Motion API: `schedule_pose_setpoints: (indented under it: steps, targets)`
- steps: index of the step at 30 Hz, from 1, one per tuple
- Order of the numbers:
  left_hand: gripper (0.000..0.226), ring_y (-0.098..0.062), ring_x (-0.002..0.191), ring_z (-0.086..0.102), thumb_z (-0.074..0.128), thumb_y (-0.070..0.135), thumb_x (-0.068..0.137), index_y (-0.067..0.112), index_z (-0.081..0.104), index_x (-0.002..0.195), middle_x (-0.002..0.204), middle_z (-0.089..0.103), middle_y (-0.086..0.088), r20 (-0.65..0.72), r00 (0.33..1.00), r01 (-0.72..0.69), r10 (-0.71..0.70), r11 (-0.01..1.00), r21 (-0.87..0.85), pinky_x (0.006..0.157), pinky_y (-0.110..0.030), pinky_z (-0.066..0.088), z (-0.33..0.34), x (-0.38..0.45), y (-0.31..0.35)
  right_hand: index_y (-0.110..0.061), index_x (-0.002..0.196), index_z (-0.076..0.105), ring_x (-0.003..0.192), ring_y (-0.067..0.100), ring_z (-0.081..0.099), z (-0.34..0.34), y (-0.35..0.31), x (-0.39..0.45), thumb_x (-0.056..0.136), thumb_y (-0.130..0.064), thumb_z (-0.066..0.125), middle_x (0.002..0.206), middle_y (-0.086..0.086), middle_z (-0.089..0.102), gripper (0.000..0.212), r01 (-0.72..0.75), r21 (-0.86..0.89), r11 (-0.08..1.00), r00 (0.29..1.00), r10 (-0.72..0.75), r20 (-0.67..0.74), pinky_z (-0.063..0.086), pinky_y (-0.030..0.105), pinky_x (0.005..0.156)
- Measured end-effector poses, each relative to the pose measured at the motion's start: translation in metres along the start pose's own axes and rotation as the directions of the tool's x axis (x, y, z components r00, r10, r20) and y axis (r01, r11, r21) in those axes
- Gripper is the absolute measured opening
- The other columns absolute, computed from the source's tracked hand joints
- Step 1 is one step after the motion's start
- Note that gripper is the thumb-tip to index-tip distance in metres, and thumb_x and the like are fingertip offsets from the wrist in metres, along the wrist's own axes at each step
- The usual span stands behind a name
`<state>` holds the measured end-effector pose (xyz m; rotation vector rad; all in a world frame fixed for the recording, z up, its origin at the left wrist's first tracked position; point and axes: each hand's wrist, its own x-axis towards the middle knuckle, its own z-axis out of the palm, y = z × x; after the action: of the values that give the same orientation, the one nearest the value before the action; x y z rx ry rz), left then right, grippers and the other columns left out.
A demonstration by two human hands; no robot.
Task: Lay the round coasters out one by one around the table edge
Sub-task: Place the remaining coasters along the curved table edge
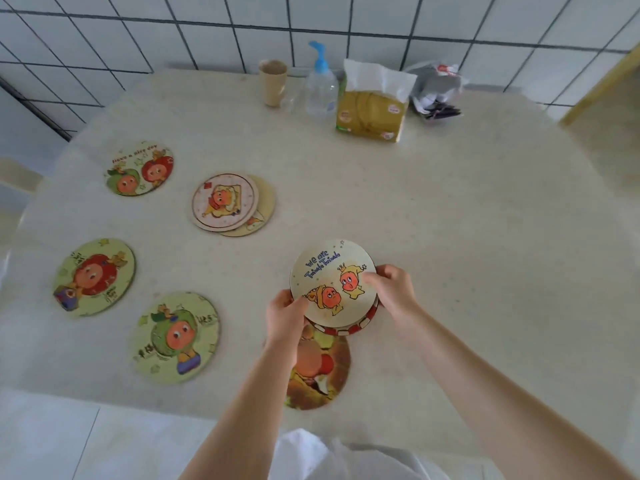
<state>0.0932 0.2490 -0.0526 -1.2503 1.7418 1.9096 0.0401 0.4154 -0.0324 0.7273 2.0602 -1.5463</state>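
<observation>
Both hands hold a small stack of round coasters above the table's near middle. The top one, a cream coaster reading "We are Twinkle Twinkle" (pixel 332 282), sits over a red-and-white rimmed coaster (pixel 349 330). My left hand (pixel 285 315) grips the stack's left edge and my right hand (pixel 393 289) pinches its right edge. An orange-brown coaster (pixel 320 372) lies flat on the table under the stack, partly hidden by my left forearm. Three green coasters lie along the left side: far (pixel 139 168), middle (pixel 94 277), near (pixel 177 337). Two overlapping coasters (pixel 225 201) rest further in.
Along the far edge by the tiled wall stand a paper cup (pixel 273 81), a clear pump bottle with a blue top (pixel 320 84), a yellow tissue pack (pixel 372 109) and a crumpled bag (pixel 434 90). The white tabletop (pixel 485 237) stretches bare to the right.
</observation>
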Motion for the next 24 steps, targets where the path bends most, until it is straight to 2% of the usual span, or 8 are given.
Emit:
schedule_pose_setpoints:
  steps: [3, 6, 10, 13, 16, 19, 22, 24]
  targets:
    - [0.016, -0.021, 0.066, 0.056, 0.056, 0.002, 0.078, 0.007, 0.067, 0.088, 0.081, 0.068, -0.013, 0.002, 1.000, 0.016, -0.016, 1.000, 0.015, 0.055, -0.029, 0.046, 0.041, -0.037, -0.039, -0.013, 0.079, 0.062, 0.057, 0.014, 0.047, -0.056, 0.032, -0.011, 0.081, -0.013, 0.062, 0.062, -0.002, 0.054, 0.002, -0.002, -0.033, 0.999, 1.000, 0.002, 0.002, 0.034, 0.023, 0.049]
    - [0.016, -0.024, 0.076, 0.062, 0.060, 0.006, 0.080, 0.013, 0.071, 0.088, 0.089, 0.074, -0.012, -0.009, 0.999, 0.050, -0.050, 0.998, 0.026, 0.065, -0.037, 0.050, 0.081, -0.077, -0.076, -0.013, 0.079, 0.063, 0.060, 0.015, 0.049, -0.106, 0.067, -0.022, 0.081, -0.013, 0.061, 0.065, -0.001, 0.056, 0.002, -0.029, -0.040, 0.999, 1.000, 0.029, -0.003, 0.036, 0.024, 0.051]
    - [0.014, -0.030, 0.082, 0.065, 0.061, 0.000, 0.084, 0.012, 0.068, 0.082, 0.093, 0.072, -0.017, -0.017, 0.994, 0.104, -0.104, 0.995, 0.006, 0.083, -0.047, 0.056, 0.106, -0.109, -0.111, -0.015, 0.073, 0.060, 0.056, 0.013, 0.049, -0.146, 0.102, -0.035, 0.081, -0.011, 0.061, 0.064, -0.001, 0.057, 0.008, -0.057, -0.062, 0.996, 0.998, 0.058, 0.007, 0.036, 0.023, 0.050]
    - [0.011, -0.030, 0.081, 0.065, 0.062, -0.001, 0.082, 0.009, 0.068, 0.084, 0.096, 0.072, -0.025, -0.013, 0.992, 0.127, -0.127, 0.991, 0.046, 0.087, -0.053, 0.054, 0.109, -0.121, -0.129, -0.010, 0.076, 0.059, 0.056, 0.013, 0.048, -0.157, 0.119, -0.040, 0.081, -0.010, 0.061, 0.064, -0.001, 0.054, 0.006, -0.064, -0.097, 0.993, 0.998, 0.065, 0.016, 0.034, 0.023, 0.049]
    - [0.010, -0.027, 0.076, 0.060, 0.060, -0.002, 0.082, 0.000, 0.065, 0.089, 0.096, 0.068, -0.031, -0.037, 0.992, 0.121, -0.118, 0.988, 0.094, 0.078, -0.048, 0.057, 0.107, -0.127, -0.136, -0.010, 0.077, 0.056, 0.055, 0.016, 0.041, -0.158, 0.131, -0.044, 0.080, -0.009, 0.060, 0.063, 0.001, 0.048, 0.005, -0.076, -0.114, 0.991, 0.996, 0.079, 0.027, 0.030, 0.025, 0.049]
    - [0.015, -0.025, 0.074, 0.060, 0.058, 0.004, 0.080, -0.001, 0.066, 0.092, 0.088, 0.068, -0.024, -0.030, 0.996, 0.085, -0.081, 0.975, 0.204, 0.074, -0.045, 0.057, 0.101, -0.128, -0.136, -0.008, 0.073, 0.056, 0.060, 0.020, 0.041, -0.155, 0.137, -0.049, 0.077, -0.010, 0.059, 0.069, 0.006, 0.050, 0.006, -0.099, -0.160, 0.982, 0.995, 0.098, -0.012, 0.029, 0.026, 0.050]
    - [0.028, -0.021, 0.069, 0.052, 0.054, 0.010, 0.071, -0.005, 0.063, 0.093, 0.081, 0.063, -0.020, -0.039, 0.998, 0.055, -0.045, 0.942, 0.331, 0.062, -0.037, 0.045, 0.093, -0.130, -0.136, 0.001, 0.073, 0.055, 0.063, 0.019, 0.043, -0.149, 0.139, -0.056, 0.075, -0.012, 0.055, 0.086, 0.010, 0.053, 0.013, -0.072, -0.251, 0.965, 0.997, 0.061, -0.050, 0.029, 0.023, 0.047]
    - [0.023, -0.023, 0.066, 0.051, 0.054, 0.008, 0.075, -0.003, 0.064, 0.093, 0.083, 0.064, -0.017, -0.033, 0.999, 0.028, -0.016, 0.925, 0.380, 0.059, -0.033, 0.040, 0.093, -0.134, -0.130, 0.006, 0.081, 0.057, 0.070, 0.018, 0.043, -0.148, 0.140, -0.061, 0.077, -0.010, 0.053, 0.093, 0.007, 0.047, 0.018, -0.041, -0.301, 0.953, 0.997, 0.020, -0.075, 0.029, 0.024, 0.049]
